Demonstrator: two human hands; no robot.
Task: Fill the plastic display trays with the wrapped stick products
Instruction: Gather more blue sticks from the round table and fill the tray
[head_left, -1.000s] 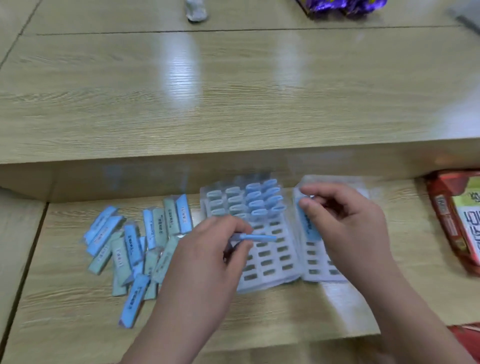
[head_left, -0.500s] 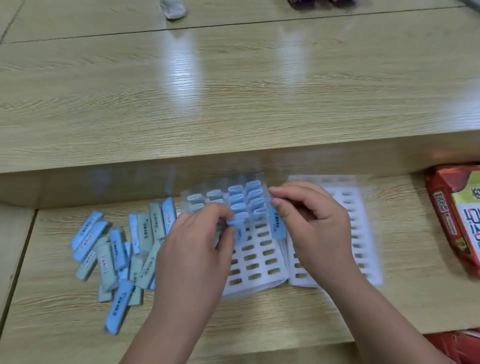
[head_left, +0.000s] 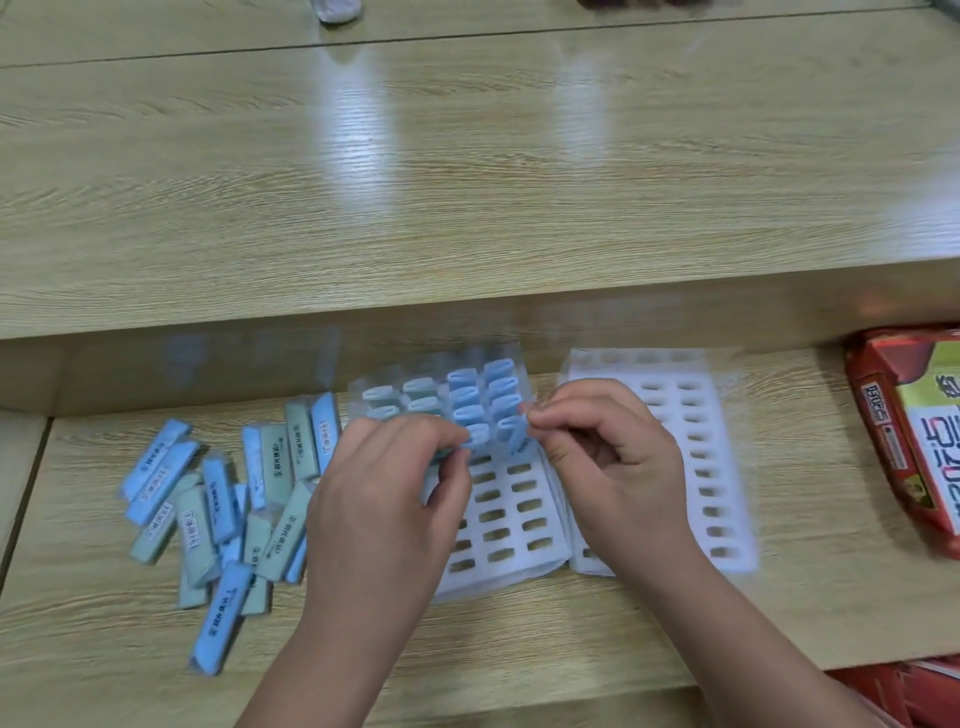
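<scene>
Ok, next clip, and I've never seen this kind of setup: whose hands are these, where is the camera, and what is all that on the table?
No machine here: a person works bare-handed, and every picture comes from one wide-angle camera on their head, looking down. On the wooden table lie a pile of loose wrapped sticks, blue and pale green, a white slotted tray with its far slots filled, a second tray whose visible slots are empty, and a red package at the right. The left hand pinches a blue stick at the filled rows; the right hand pinches a second stick just beside it.
</scene>
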